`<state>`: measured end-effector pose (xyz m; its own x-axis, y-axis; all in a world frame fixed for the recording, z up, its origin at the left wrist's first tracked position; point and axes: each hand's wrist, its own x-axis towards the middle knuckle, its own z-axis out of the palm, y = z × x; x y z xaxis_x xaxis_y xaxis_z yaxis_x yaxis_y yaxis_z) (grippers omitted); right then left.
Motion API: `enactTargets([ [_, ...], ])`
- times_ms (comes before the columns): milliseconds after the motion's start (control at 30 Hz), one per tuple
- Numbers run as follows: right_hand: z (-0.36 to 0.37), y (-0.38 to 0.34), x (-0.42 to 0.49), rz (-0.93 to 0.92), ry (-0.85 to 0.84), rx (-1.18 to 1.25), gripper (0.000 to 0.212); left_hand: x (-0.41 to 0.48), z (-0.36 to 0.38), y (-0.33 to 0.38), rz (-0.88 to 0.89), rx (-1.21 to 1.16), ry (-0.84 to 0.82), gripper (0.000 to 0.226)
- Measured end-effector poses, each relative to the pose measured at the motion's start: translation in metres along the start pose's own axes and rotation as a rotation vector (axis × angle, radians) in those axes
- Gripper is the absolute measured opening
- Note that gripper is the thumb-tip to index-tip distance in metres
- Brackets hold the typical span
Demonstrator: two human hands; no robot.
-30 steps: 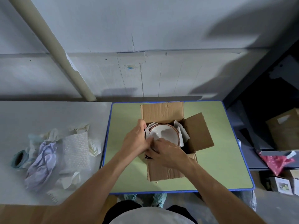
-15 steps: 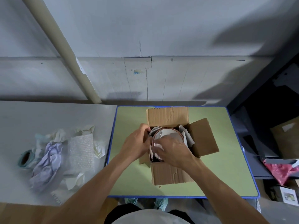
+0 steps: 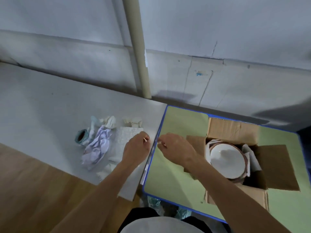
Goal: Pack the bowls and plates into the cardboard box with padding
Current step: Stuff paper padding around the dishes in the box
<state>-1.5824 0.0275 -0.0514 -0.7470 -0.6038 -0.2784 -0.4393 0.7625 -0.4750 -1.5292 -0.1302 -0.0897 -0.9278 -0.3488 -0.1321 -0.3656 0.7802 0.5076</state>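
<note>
An open cardboard box (image 3: 232,130) stands on the green table (image 3: 175,167) at the right. Inside it lies a white bowl (image 3: 227,163) with a brown rim, with white paper (image 3: 252,159) tucked around it. On the grey table to the left lie a sheet of bubble wrap (image 3: 124,137) and crumpled pale paper (image 3: 99,147). My left hand (image 3: 137,147) hovers over the bubble wrap with loosely curled fingers, holding nothing I can see. My right hand (image 3: 175,148) reaches left over the green table's blue edge, also empty, and its forearm crosses the box's left flap.
A teal tape roll (image 3: 81,137) and more crumpled scraps (image 3: 110,121) lie left of the bubble wrap. A beige pole (image 3: 139,47) leans against the wall behind. The grey table (image 3: 50,106) ends at a wooden floor on the near left.
Both hands have left the box and moved left to the padding pile. The view has swung left, so the box now sits at the right.
</note>
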Motion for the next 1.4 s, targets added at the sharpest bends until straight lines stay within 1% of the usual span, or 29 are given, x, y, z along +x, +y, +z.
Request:
enactTargets([
  [67,0.014,-0.015,0.021,0.030,-0.087,0.011,0.032,0.008,-0.008,-0.022,-0.038,0.008,0.037,0.007],
  [133,0.030,-0.027,0.041,0.098,-0.148,0.062,0.035,0.015,-0.011,-0.046,-0.079,0.018,0.012,0.007],
  [267,0.064,-0.036,0.076,0.304,-0.175,0.184,0.040,0.022,-0.010,-0.083,-0.170,0.038,-0.198,0.027],
  [367,0.087,-0.038,0.093,0.407,-0.155,0.244,0.044,0.025,-0.008,-0.092,-0.154,-0.047,-0.311,0.037],
  [433,0.097,-0.040,0.100,0.433,-0.129,0.286,0.038,0.026,-0.007,-0.092,-0.139,-0.102,-0.348,0.037],
  [500,0.101,-0.043,0.103,0.439,-0.081,0.314,0.021,0.028,-0.006,-0.092,-0.137,-0.138,-0.360,0.035],
  [533,0.101,-0.044,0.104,0.442,-0.055,0.326,0.014,0.028,-0.007,-0.093,-0.130,-0.142,-0.359,0.035],
  [600,0.097,-0.044,0.103,0.432,-0.031,0.380,0.012,0.029,-0.010,-0.094,-0.103,-0.126,-0.331,0.035],
  [700,0.082,-0.040,0.099,0.393,0.017,0.484,0.009,0.037,-0.017,-0.093,-0.057,-0.103,-0.211,0.035],
  [800,0.061,-0.035,0.095,0.357,0.108,0.512,0.003,0.048,-0.026,-0.086,-0.033,-0.092,-0.091,0.038],
  [867,0.048,-0.031,0.090,0.351,0.175,0.534,0.006,0.055,-0.032,-0.080,-0.018,-0.048,-0.042,0.044],
  [967,0.027,-0.023,0.079,0.359,0.243,0.523,0.002,0.064,-0.039,-0.068,-0.050,-0.036,-0.027,0.059],
  [1033,0.011,-0.017,0.068,0.367,0.297,0.532,0.008,0.070,-0.040,-0.056,-0.087,-0.088,-0.058,0.069],
  [1100,-0.007,-0.010,0.054,0.375,0.354,0.565,0.010,0.074,-0.041,-0.040,-0.108,-0.139,-0.079,0.072],
  [1167,-0.022,0.000,0.037,0.386,0.417,0.621,0.007,0.073,-0.041,-0.023,-0.072,-0.162,-0.057,0.065],
  [1300,-0.049,0.021,-0.003,0.404,0.553,0.708,0.010,0.067,-0.042,0.019,-0.009,-0.277,-0.015,0.031],
  [1400,-0.065,0.033,-0.037,0.393,0.533,0.821,0.010,0.066,-0.035,0.052,0.042,-0.421,-0.016,0.020],
])
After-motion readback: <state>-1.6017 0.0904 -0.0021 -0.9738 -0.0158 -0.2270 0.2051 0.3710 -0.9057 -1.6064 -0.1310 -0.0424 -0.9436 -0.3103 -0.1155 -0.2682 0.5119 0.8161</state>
